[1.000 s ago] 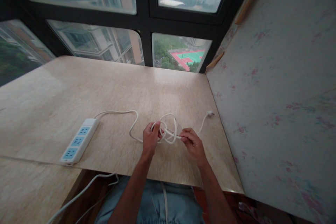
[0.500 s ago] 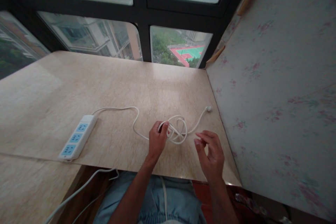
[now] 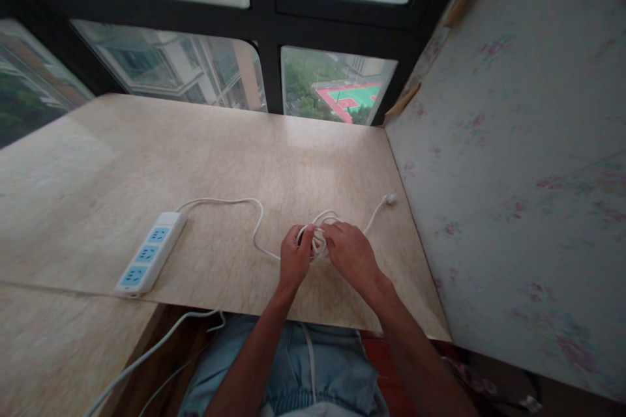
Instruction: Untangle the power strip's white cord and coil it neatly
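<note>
A white cable point(image 3: 235, 203) runs from a white power strip point(image 3: 151, 253) with blue sockets across the tan table point(image 3: 147, 156) to a small coil point(image 3: 321, 239) near the front edge. My left hand point(image 3: 295, 258) pinches the left side of that coil. My right hand point(image 3: 350, 254) lies over the coil's right side with its fingers curled on the loops. The cable's free end with a small white plug point(image 3: 389, 199) lies to the right, close to the wall.
A floral-papered wall point(image 3: 513, 163) stands along the table's right edge. Dark-framed windows point(image 3: 264, 32) rise behind the table. Another white cord point(image 3: 161, 345) hangs below the front edge by my lap.
My right hand let go of the cable, drew back to the right, then came back onto the coil. The loops are now bunched tighter between both hands.
</note>
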### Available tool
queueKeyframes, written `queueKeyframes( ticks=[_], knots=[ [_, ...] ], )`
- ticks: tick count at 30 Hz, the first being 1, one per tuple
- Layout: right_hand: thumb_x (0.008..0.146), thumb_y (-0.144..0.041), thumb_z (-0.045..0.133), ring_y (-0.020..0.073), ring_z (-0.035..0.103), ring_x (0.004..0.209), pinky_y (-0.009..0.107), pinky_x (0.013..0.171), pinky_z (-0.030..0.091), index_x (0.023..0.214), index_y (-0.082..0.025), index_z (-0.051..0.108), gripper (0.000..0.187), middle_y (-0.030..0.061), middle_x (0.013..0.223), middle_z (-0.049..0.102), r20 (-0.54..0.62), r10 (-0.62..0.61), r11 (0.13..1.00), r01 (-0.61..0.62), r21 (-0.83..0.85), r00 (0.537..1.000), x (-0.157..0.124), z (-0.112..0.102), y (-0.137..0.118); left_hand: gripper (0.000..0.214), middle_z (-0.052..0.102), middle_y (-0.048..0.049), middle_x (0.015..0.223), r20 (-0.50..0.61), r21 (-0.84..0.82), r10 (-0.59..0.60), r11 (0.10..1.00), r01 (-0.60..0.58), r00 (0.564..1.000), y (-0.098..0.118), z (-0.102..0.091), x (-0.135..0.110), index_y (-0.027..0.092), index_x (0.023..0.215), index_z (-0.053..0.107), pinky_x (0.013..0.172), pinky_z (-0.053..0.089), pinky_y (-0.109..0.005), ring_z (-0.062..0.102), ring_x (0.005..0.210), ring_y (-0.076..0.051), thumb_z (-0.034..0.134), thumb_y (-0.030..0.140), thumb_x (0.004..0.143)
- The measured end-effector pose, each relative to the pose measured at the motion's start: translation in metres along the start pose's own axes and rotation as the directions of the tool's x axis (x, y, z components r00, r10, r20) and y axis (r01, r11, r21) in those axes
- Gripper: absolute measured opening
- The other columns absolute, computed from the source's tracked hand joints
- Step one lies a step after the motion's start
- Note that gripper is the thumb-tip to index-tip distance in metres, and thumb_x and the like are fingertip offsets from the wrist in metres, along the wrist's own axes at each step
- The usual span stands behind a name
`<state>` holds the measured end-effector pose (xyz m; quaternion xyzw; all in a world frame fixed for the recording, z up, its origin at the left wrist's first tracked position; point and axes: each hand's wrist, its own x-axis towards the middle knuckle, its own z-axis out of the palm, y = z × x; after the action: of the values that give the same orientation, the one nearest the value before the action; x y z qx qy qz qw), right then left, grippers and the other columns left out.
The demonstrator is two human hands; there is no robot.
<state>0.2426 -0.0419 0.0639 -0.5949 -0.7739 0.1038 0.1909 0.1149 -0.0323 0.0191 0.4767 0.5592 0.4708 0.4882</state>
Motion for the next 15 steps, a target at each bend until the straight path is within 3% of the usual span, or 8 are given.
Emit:
queueKeyframes(
  ticks=[3,5,7,10,13,15],
  knots=[
    [0.089,-0.008,0.048,0.0242,0.060,0.086,0.037,0.079,0.046,0.091,-0.020,0.070,0.026,0.0114,0.088,0.066,-0.093,0.000,0.999,0.005,0.052,0.996,-0.003,-0.015,0.004,0.038,0.054,0.0031,0.053,-0.030,-0.012,-0.029,1.000,0.028,0.999,-0.003,0.002,0.001,0.018,0.068,0.054,0.047,0.038,-0.022,0.049,0.046,-0.011,0.051,0.050,0.087],
    [0.089,-0.011,0.048,0.0236,0.059,0.093,0.038,0.083,0.047,0.091,-0.022,0.070,0.025,0.0102,0.095,0.065,-0.181,-0.009,0.973,0.050,0.224,0.983,-0.007,-0.025,0.010,0.038,0.055,0.0026,0.054,-0.053,-0.042,-0.068,0.997,0.066,0.996,-0.006,0.001,0.004,0.018,0.069,0.055,0.046,0.038,-0.022,0.049,0.046,-0.011,0.051,0.051,0.087],
    [0.091,-0.019,0.050,0.0227,0.059,0.101,0.040,0.089,0.047,0.093,-0.024,0.068,0.019,0.0087,0.105,0.063,-0.226,-0.012,0.882,0.117,0.456,0.974,-0.014,-0.031,0.017,0.038,0.053,0.0028,0.053,-0.074,-0.082,-0.096,0.993,0.090,0.993,-0.010,-0.001,0.007,0.018,0.070,0.055,0.046,0.038,-0.021,0.049,0.046,-0.010,0.052,0.051,0.086],
    [0.091,-0.033,0.054,0.0223,0.059,0.108,0.043,0.095,0.047,0.093,-0.027,0.064,0.011,0.0065,0.115,0.062,-0.227,0.070,0.665,0.124,0.736,0.971,-0.030,-0.031,0.031,0.038,0.052,0.0036,0.052,-0.102,-0.174,-0.141,0.977,0.122,0.985,-0.012,-0.005,0.010,0.018,0.069,0.053,0.046,0.041,-0.020,0.050,0.046,-0.010,0.055,0.053,0.083],
    [0.088,-0.041,0.060,0.0232,0.057,0.114,0.044,0.097,0.045,0.088,-0.027,0.061,0.013,0.0054,0.124,0.060,-0.193,0.183,0.522,0.071,0.850,0.964,-0.050,-0.021,0.045,0.039,0.060,0.0009,0.060,-0.089,-0.272,-0.219,0.944,0.188,0.972,-0.009,-0.005,0.010,0.016,0.072,0.055,0.047,0.046,-0.022,0.056,0.049,-0.011,0.059,0.054,0.080],
    [0.085,-0.045,0.062,0.0250,0.055,0.119,0.045,0.099,0.044,0.085,-0.027,0.060,0.019,0.0061,0.128,0.059,-0.158,0.188,0.502,0.044,0.863,0.969,-0.062,-0.015,0.052,0.040,0.067,-0.0024,0.068,-0.063,-0.309,-0.258,0.923,0.227,0.964,-0.007,-0.005,0.009,0.015,0.078,0.057,0.049,0.049,-0.024,0.060,0.050,-0.013,0.060,0.055,0.078]
  ],
)
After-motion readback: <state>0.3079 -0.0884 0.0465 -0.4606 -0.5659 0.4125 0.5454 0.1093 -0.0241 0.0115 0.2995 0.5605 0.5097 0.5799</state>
